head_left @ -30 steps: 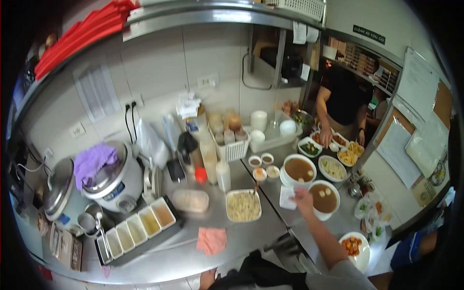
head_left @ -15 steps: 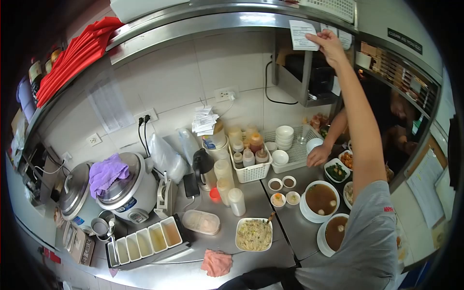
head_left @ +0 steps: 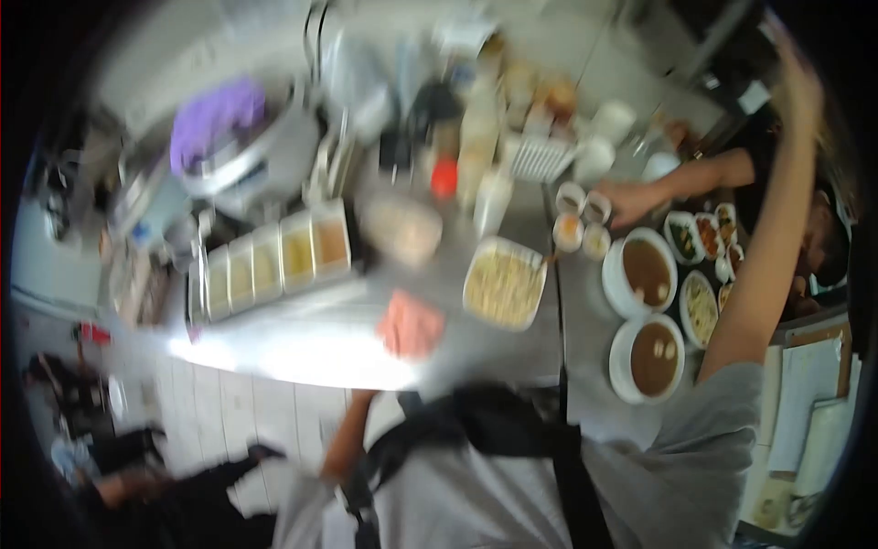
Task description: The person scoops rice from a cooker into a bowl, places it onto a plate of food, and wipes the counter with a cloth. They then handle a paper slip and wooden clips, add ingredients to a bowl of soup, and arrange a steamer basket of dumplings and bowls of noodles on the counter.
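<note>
The view is blurred and tilted down at a steel counter (head_left: 302, 352). My right arm rises along the right side, and my right hand (head_left: 797, 75) is high up at the top right; its grip is too smeared to read. My left forearm (head_left: 350, 430) hangs by my dark apron and reaches the counter's front edge, where my left hand is hidden or blurred. Below my right arm stand two white bowls of brown soup (head_left: 645, 270) (head_left: 651, 357). A white dish of noodles (head_left: 503, 284) and a pink cloth (head_left: 409, 322) lie nearer my body.
Another person's hand (head_left: 631, 197) reaches to small sauce cups (head_left: 581, 215) from the right, beside several plates of food (head_left: 700, 306). A rice cooker under a purple cloth (head_left: 219, 119), a row of condiment tubs (head_left: 274, 261) and squeeze bottles (head_left: 476, 137) fill the left and back.
The camera has swung sharply downward, so the wall and shelf are gone and my torso and the floor show. My right arm stays raised. The ticket it touched is no longer discernible.
</note>
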{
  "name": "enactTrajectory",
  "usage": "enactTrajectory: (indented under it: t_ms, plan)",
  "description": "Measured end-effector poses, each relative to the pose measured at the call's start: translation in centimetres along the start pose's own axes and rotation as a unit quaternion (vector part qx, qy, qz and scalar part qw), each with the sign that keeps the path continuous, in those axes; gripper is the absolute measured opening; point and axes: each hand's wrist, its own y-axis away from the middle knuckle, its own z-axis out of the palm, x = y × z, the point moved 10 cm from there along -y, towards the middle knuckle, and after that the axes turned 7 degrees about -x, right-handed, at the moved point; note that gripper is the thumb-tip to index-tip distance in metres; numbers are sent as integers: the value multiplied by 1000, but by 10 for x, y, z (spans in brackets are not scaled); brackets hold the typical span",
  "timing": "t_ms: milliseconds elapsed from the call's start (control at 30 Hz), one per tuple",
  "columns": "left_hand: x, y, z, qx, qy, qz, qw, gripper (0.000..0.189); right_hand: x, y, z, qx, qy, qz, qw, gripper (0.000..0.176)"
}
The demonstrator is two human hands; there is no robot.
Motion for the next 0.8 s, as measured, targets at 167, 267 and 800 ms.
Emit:
enactTrajectory:
  t_ms: [167, 267, 800]
  plan:
    - [-47, -2, 23, -49, 44, 2, 998, 35, -110, 297, 89, -172, -280, 200, 923, 42]
    - [-58, -2, 21, -129, 177, -1, 976, 25, -154, 502, 155, -217, -451, 436, 748, 30]
    - [-41, 65, 43, -469, 472, -160, 729, 64, -343, 897, 255, -421, -534, 648, 343, 85]
